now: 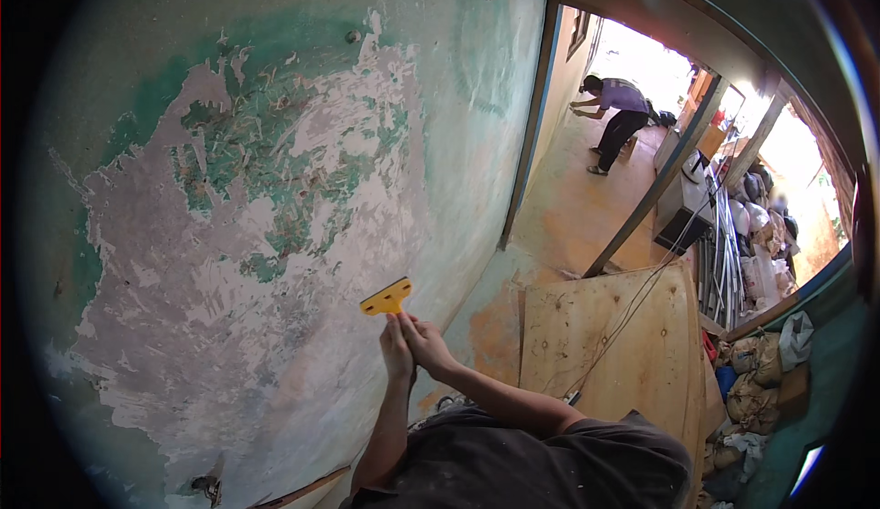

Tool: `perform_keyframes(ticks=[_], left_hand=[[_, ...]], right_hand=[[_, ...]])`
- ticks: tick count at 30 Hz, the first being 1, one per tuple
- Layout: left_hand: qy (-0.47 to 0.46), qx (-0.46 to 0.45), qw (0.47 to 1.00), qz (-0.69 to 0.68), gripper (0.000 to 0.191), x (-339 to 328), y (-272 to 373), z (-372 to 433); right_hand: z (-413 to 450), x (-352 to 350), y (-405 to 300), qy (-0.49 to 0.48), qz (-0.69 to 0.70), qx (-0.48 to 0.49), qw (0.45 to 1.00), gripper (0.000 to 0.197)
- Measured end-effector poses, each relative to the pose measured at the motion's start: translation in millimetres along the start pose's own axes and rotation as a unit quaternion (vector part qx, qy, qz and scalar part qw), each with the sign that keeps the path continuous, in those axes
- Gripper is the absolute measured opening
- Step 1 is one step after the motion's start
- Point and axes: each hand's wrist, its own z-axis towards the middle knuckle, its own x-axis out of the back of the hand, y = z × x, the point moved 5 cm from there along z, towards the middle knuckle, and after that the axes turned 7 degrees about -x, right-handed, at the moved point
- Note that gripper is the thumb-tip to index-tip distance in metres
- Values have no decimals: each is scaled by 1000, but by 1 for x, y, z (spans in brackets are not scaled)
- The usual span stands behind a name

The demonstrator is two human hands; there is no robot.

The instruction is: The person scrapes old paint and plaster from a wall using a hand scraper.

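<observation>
Both my hands close around the handle of a yellow scraper (386, 298) with a wide head and a dark straight edge. My left hand (397, 351) is on the left side of the handle, and my right hand (427, 349) overlaps it from the right. The scraper's head points up and away from me, in front of a painted wall (275, 254). Whether its edge touches the wall cannot be told. The wall has a large patch of bare greyish and white surface, with rough green paint remnants in its upper part and green paint around it.
A plywood sheet (612, 351) with a cable across it lies at the right. Beyond a doorway post (533, 124), another person (619, 113) bends towards a wall. Filled bags (753, 378) and metal strips (727, 261) stand at the far right.
</observation>
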Motion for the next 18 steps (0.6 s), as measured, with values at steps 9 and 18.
perform_keyframes(ticks=[9, 18], left_hand=[[128, -127, 981, 76, 51, 22, 88, 9], [158, -137, 938, 275, 52, 44, 41, -28]], right_hand=[[16, -61, -36, -131, 100, 8, 986, 48], [-6, -45, 2, -180, -49, 29, 982, 43]])
